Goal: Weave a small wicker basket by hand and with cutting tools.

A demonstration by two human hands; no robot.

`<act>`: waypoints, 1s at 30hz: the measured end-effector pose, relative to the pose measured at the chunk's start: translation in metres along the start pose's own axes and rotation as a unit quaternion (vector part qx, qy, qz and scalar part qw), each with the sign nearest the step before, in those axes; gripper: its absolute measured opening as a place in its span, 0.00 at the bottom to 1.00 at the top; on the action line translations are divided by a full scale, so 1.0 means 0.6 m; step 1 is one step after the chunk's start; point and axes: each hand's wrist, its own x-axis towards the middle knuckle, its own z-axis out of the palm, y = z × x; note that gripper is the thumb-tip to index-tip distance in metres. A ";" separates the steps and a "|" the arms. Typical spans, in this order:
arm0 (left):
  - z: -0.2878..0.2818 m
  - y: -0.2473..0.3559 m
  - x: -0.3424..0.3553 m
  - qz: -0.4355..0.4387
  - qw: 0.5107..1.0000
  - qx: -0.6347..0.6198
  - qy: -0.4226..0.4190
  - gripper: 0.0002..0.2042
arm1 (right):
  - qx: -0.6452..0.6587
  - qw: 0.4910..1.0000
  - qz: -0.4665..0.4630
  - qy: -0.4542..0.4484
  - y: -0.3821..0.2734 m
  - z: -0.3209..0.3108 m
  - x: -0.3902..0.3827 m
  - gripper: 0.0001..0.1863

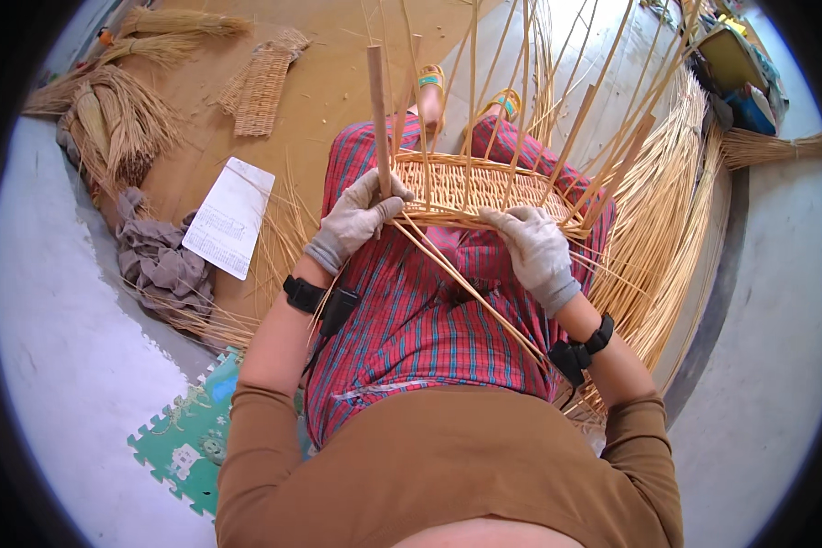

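Grip: left hand [356, 219] fingers clamped on wooden stake [378, 110]; right hand [536, 248] fingers pressed together on basket rim [457, 217].
Advice: keep weaver [466, 285] taut beneath them.

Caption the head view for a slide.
Gloved left hand grips a wooden stake and right hand presses the rim of a half-woven wicker basket on the lap.

A half-woven wicker basket [466, 187] rests on the lap, its stakes apparently pointing upward.

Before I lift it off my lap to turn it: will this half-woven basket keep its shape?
Probably light: the basket is thin woven cane. The woven base looks fairly stiff, but the loose upright stakes would likely sway and splay. The left hand and right hand steady its rim.
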 end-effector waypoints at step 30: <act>0.051 -0.003 0.027 -0.030 0.975 0.110 0.189 0.21 | 0.025 0.990 0.131 0.034 -0.055 0.037 0.086 0.15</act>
